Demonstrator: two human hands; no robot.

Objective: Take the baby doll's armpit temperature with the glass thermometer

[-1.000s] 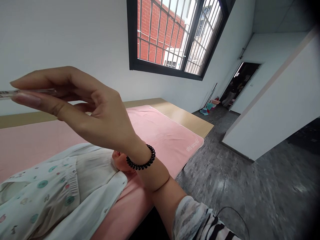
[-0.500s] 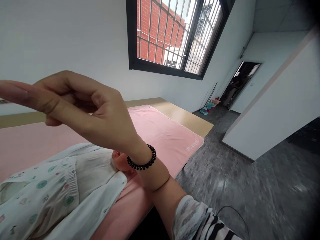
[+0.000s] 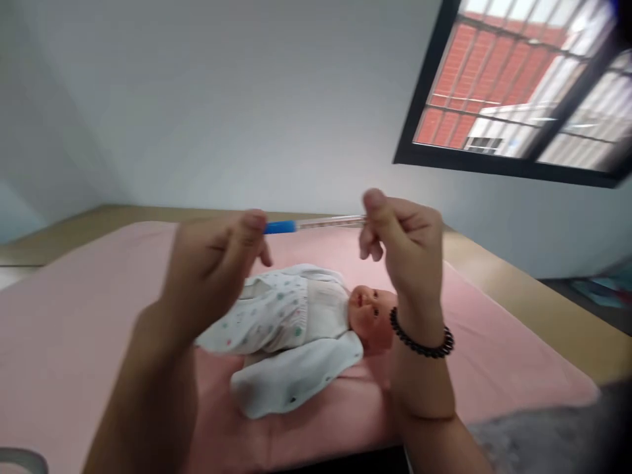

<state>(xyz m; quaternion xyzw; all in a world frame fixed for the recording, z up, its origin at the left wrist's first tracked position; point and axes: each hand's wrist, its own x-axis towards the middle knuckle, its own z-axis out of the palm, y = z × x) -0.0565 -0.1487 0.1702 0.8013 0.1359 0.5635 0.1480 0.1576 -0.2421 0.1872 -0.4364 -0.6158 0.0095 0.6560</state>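
Both my hands are raised in front of me, holding a thin glass thermometer (image 3: 320,224) level between them. My left hand (image 3: 212,263) pinches its blue end, my right hand (image 3: 407,247) pinches the clear end. A black beaded bracelet (image 3: 422,342) is on my right wrist. Below and behind the hands, a baby doll (image 3: 368,313) in a white dotted garment (image 3: 281,316) lies on a pink mat (image 3: 74,342), head to the right. The picture is blurred by motion.
The pink mat covers a wooden table (image 3: 523,289) that runs to a white wall. A barred window (image 3: 518,99) with red brick outside is at the upper right. Grey floor (image 3: 553,441) shows at the lower right.
The view has swung left and down, bringing the whole doll into sight. My right hand has drawn back to the middle, and my left hand has come up to take the thermometer's blue end.
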